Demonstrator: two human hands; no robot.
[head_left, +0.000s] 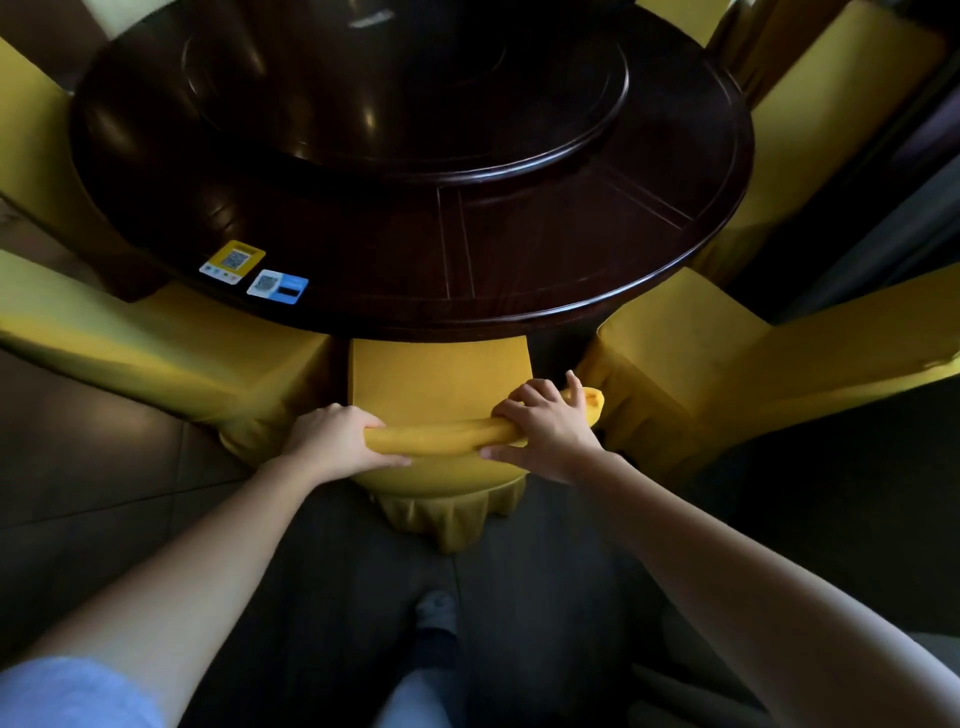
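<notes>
Here, lower frame: both bare forearms extend forward and converge on centre frame; a light blue short sleeve (67, 691) shows at lower left.

The left hand (332, 439) sits on the left end of the chair's rolled top edge. Its fingers curl over the far side and the thumb stretches along the near side underneath, so it has a firm hold.

The right hand (545, 431) wraps the right end of the same edge, knuckles up, thumb below, the outermost finger lifted off the fabric. It is also gripping.

Object: yellow fabric-covered chair (441, 379), centre frame. Its seat is tucked partly beneath the rim of the round dark polished wooden table (519, 260), and its pleated skirt hangs towards the grey tiled floor (104, 467).

Similar yellow-covered chairs (156, 343) flank it at mid left and mid right.

On the tabletop, left of centre, two small QR-code stickers (232, 261) lie side by side. Farther up is a raised dark round turntable (405, 104).
</notes>
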